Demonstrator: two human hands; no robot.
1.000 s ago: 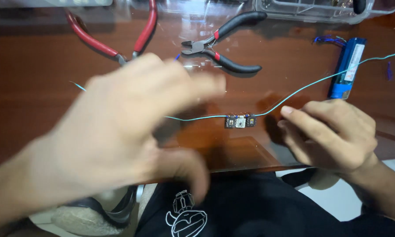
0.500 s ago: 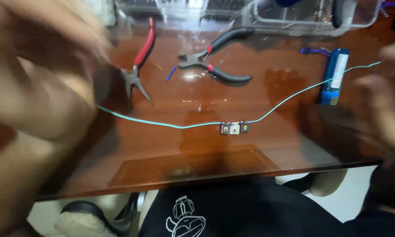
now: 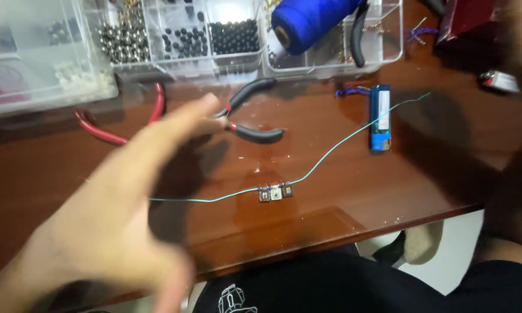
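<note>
My left hand [image 3: 107, 232] hovers blurred over the near left of the brown table [image 3: 342, 191], fingers stretched out and holding nothing. Its fingertips point toward the black-handled cutters [image 3: 255, 116]. A thin teal wire [image 3: 336, 150] lies across the table with a few small dark beads [image 3: 275, 192] strung at its middle. My right hand [image 3: 519, 40] is a dark blur at the upper right edge, and I cannot see its fingers. A blue lighter [image 3: 380, 117] lies under the wire's right end.
Clear bead organiser boxes [image 3: 156, 40] line the far edge, with a blue thread spool [image 3: 313, 20] on one. Red-handled pliers [image 3: 122, 124] lie at the left behind my hand. A small white object [image 3: 499, 81] sits at the right. The table's near edge runs diagonally at the lower right.
The view has tilted up, so the bead boxes now show. My left hand dropped lower and reaches toward the cutters. My right hand lifted off the table to the upper right.
</note>
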